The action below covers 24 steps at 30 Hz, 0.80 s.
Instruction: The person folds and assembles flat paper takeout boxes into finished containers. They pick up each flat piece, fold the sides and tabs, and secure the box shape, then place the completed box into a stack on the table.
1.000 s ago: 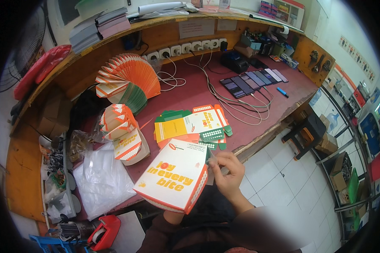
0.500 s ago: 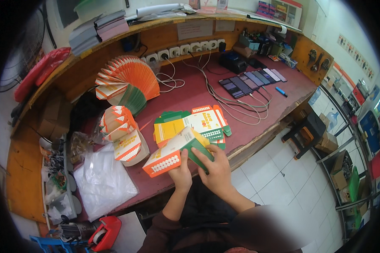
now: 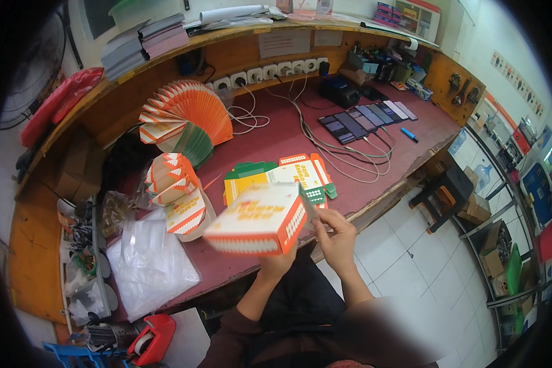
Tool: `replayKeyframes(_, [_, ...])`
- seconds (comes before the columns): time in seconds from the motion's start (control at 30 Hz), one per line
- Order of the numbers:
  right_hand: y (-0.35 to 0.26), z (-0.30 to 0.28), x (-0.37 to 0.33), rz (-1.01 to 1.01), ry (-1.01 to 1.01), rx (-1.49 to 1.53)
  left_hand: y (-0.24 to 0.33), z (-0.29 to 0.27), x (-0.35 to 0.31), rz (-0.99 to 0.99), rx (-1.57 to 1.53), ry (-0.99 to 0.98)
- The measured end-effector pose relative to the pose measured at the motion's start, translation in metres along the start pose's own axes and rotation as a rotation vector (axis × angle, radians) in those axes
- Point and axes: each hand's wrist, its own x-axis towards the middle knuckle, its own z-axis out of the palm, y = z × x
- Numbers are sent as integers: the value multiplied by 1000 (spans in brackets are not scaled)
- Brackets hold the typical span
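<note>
A white and orange cardboard box (image 3: 254,214), folded into shape and blurred by motion, is held over the table's front edge. My left hand (image 3: 277,262) grips it from underneath, with most of its fingers hidden by the box. At the box's right end, my right hand (image 3: 336,236) pinches a raised end flap (image 3: 306,199) between thumb and fingers. Just behind the box lie flat unfolded cartons (image 3: 251,175) in yellow, green, white and orange. To the left stand a curved stack of folded cartons (image 3: 190,211) and a large fanned-out stack (image 3: 193,113).
Clear plastic bags (image 3: 150,264) lie at the table's left front. A red tape dispenser (image 3: 153,340) sits below them. Several phones (image 3: 368,116), white cables (image 3: 349,156) and a blue marker (image 3: 410,135) occupy the right side. A black stool (image 3: 441,193) stands on the floor.
The box has been turned, so its green and yellow side no longer shows and an orange end faces right. My right hand has shifted right, from the green side to the flap.
</note>
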Motion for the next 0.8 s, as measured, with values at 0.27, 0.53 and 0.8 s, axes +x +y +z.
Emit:
replayKeyframes(0.27, [-1,13,-13,-261,18,-258,22,0,5,-766,-836,-5])
replayKeyframes(0.53, [-1,16,-11,-229,156,-134,30,-12,15,-730,-1011,-188])
replayKeyframes(0.8, [0,15,-18,-265,119,-199,23,-8,14,-890,-1091,-165])
